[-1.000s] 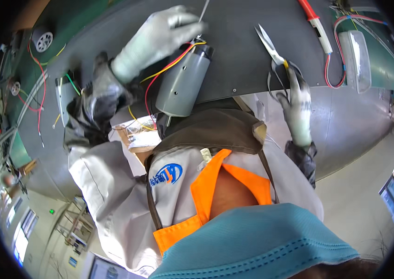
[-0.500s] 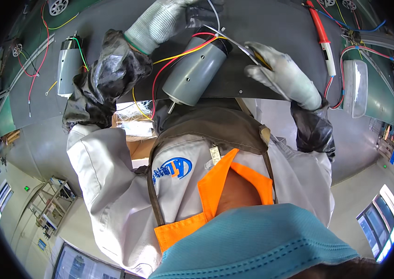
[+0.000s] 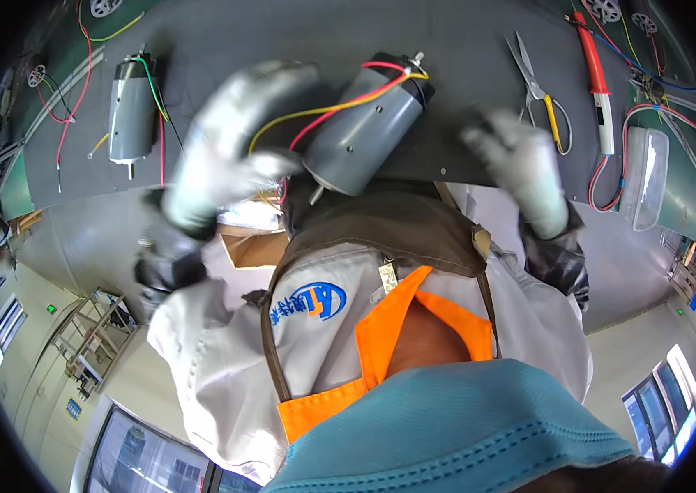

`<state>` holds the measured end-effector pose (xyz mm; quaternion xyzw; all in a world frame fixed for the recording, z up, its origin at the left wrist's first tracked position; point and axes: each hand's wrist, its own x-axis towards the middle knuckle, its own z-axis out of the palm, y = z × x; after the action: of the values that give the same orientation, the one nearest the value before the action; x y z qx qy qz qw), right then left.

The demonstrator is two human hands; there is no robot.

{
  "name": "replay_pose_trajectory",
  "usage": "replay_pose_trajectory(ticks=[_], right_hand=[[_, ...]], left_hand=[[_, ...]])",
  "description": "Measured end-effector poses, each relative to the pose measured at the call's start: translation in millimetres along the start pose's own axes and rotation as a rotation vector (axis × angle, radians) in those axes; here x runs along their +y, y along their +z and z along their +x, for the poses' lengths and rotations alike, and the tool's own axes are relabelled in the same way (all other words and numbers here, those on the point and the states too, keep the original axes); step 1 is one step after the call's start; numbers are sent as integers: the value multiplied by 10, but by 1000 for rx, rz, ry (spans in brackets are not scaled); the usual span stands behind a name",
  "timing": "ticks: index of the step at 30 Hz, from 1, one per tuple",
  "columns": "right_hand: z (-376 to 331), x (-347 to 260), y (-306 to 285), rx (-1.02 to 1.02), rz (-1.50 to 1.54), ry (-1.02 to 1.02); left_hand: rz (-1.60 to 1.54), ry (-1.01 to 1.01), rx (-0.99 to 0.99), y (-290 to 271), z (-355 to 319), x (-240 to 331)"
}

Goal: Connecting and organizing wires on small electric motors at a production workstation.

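Two grey motors lie on the counter: the near motor at the front edge, the far motor well to its left. One red wire and one yellow wire trail from the near motor towards the blurred left hand, which is spread; I cannot tell if it touches them. The right hand is empty, near one pair of scissors.

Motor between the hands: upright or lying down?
Lying down: the motor shows its long side, with its shaft jutting from the near end.
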<state>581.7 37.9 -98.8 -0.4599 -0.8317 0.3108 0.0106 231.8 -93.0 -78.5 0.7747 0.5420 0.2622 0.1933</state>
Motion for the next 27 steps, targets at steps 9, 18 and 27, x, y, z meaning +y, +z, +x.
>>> replay_pose_trajectory(ticks=[9,18,27], right_hand=[[1776,-619,335,-288,773,-150],[902,411,-330,131,640,-451],[448,1472,-1331,586,1049,-21]], left_hand=[[257,-267,699,962,952,-542],[-1171,-645,329,199,1397,-1668],[-1162,-739,359,499,-284,-21]])
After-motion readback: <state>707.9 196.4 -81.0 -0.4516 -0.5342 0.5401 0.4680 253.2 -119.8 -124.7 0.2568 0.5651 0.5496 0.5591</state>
